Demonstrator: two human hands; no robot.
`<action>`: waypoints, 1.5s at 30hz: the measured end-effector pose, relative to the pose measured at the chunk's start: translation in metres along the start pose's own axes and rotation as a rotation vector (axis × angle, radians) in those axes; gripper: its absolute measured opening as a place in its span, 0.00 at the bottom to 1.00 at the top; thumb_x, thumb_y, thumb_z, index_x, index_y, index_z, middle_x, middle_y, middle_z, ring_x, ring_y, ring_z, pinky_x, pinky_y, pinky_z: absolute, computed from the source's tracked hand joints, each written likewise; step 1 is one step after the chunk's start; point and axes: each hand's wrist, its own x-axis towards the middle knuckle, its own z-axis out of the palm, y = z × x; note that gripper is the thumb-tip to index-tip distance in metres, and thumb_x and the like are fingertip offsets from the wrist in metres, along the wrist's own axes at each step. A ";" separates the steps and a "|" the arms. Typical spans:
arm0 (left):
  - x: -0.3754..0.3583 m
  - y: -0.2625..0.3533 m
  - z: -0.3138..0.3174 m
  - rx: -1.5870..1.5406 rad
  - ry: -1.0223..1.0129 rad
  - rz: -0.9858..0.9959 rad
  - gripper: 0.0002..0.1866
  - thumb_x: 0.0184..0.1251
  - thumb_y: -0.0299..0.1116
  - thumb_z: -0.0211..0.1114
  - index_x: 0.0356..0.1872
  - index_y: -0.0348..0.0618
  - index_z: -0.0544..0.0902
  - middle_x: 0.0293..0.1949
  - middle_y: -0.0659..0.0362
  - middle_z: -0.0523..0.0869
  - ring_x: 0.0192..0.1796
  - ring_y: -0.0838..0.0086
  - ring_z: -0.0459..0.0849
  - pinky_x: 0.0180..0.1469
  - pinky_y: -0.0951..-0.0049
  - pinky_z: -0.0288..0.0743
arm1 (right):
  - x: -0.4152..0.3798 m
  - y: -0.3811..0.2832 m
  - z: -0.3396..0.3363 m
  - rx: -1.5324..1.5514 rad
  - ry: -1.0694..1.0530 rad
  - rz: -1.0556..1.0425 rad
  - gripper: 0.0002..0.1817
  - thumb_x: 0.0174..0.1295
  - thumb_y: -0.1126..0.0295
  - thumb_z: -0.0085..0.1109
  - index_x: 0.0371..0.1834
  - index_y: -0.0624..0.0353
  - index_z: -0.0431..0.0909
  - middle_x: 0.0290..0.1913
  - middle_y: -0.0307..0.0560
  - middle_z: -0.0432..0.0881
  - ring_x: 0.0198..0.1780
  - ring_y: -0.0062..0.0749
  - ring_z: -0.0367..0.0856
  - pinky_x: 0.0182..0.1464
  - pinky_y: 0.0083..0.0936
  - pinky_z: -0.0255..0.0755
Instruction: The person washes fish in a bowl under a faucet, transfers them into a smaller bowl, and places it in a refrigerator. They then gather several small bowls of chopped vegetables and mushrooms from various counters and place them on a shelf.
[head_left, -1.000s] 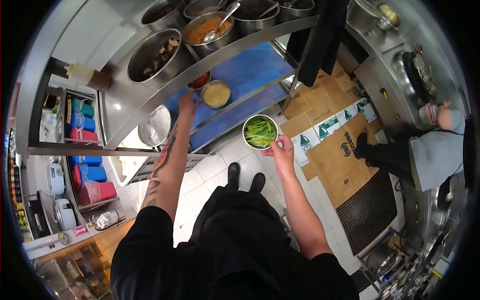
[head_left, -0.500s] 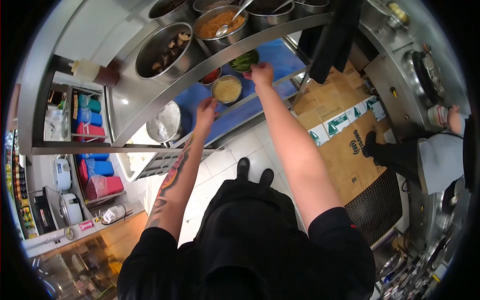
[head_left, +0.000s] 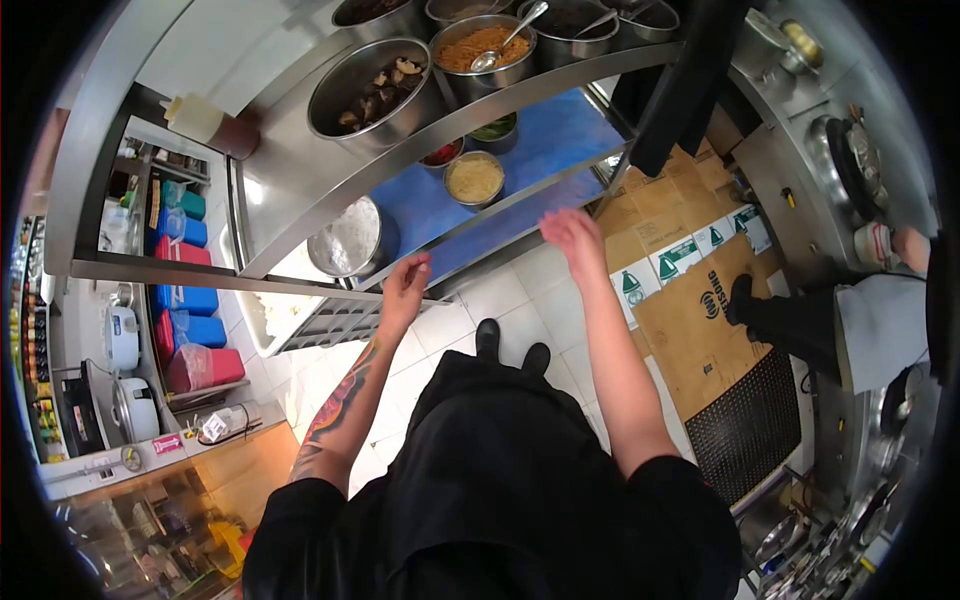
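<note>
My left hand hovers in front of the counter edge, its fingers loosely bent with nothing seen in them. Nearest to it is a metal pot with white contents. My right hand is in the air before the blue counter surface, fingers stretched and slightly blurred, holding nothing. On that surface sit a metal bowl of pale yellow shreds, a bowl of red pieces and a bowl of green vegetables. The shelf edge partly covers the red and green bowls.
The steel shelf above carries a pot of dark chunks, an orange-brown filling with a spoon, and a sauce bottle. A white crate stands below left. Another person works at the right; cardboard covers the floor there.
My right hand has let go of the green vegetable bowl and drawn back toward me. The left hand has also pulled back from the shredded bowl. The view has shifted slightly.
</note>
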 end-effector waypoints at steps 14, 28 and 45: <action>0.207 0.068 0.033 -0.234 0.280 -0.059 0.24 0.67 0.36 0.67 0.61 0.38 0.76 0.51 0.50 0.82 0.47 0.64 0.82 0.50 0.63 0.78 | -0.384 0.235 -0.272 -0.337 0.857 0.479 0.11 0.66 0.67 0.55 0.47 0.60 0.77 0.29 0.51 0.86 0.22 0.35 0.84 0.23 0.32 0.80; 0.276 0.061 0.034 -0.454 0.062 0.000 0.20 0.70 0.32 0.61 0.59 0.36 0.74 0.51 0.52 0.82 0.42 0.61 0.86 0.42 0.66 0.87 | -0.549 0.482 -0.056 -0.082 1.005 0.587 0.16 0.68 0.59 0.54 0.52 0.56 0.78 0.38 0.49 0.84 0.32 0.37 0.84 0.35 0.35 0.79; 0.337 0.070 0.096 -0.443 0.129 -0.119 0.23 0.66 0.38 0.66 0.59 0.40 0.78 0.52 0.53 0.81 0.51 0.61 0.83 0.53 0.68 0.78 | -0.575 0.430 -0.063 0.101 1.221 0.429 0.20 0.71 0.55 0.57 0.57 0.58 0.74 0.44 0.53 0.86 0.38 0.40 0.89 0.41 0.36 0.83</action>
